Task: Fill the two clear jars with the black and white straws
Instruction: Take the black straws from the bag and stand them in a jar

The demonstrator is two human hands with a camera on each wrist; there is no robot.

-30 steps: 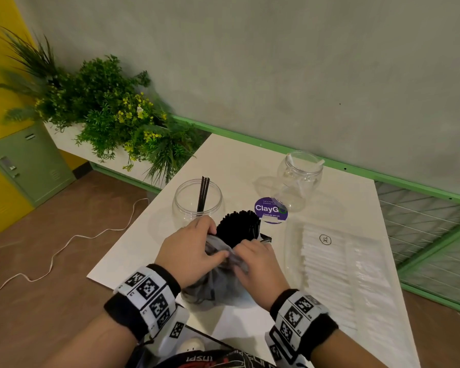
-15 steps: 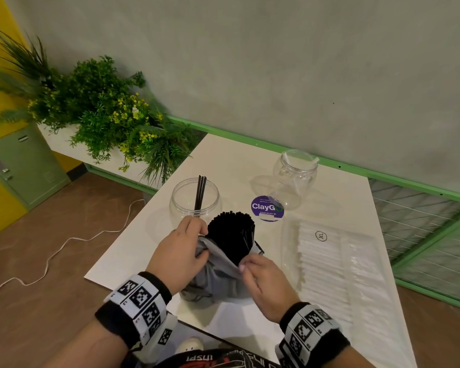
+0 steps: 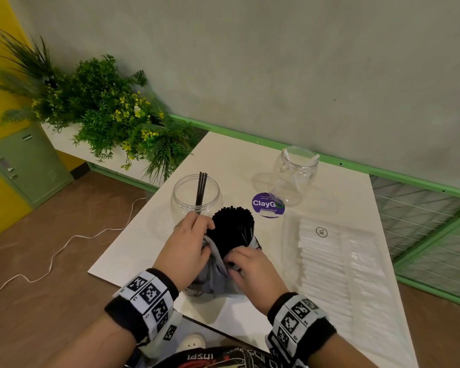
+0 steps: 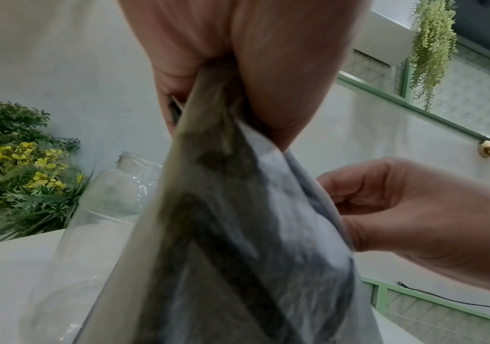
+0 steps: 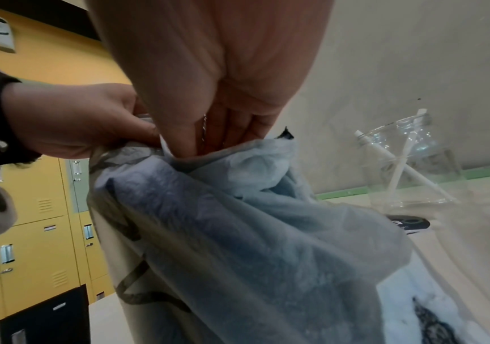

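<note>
The fingers point(image 4: 175, 76) of the left hand point(image 3: 186, 245) are curled tight on the rim of a thin grey plastic bag point(image 3: 213, 274), pinching its gathered edge on the left side of the bundle. The fingers of the right hand point(image 3: 252, 272) are curled on the bag's near edge — seen from the right wrist, they press into a fold of the wrapping at its top.

Out of the bag's open mouth stands a dense upright bundle of black straws point(image 3: 233, 229), their cut ends facing up, near the middle of the white tabletop point(image 3: 337, 197). Just beyond the left hand sits a wide clear jar point(image 3: 195, 197) with a few black straws point(image 3: 201, 188) leaning inside it and rising above its rim. A second clear jar point(image 3: 295, 171) stands farther back to the right and holds a few white straws point(image 5: 396, 172), crossed inside it. Between the two jars lies a round purple sticker point(image 3: 268, 205) printed "ClayGo". To the right of the hands — well apart from the bag — a clear packet of white straws point(image 3: 327, 264) lies flat along the tabletop.

Green plants with yellow flowers point(image 3: 112, 112) fill a planter beyond the tabletop's left corner, and a white cable point(image 3: 64, 245) trails across the brown floor.
</note>
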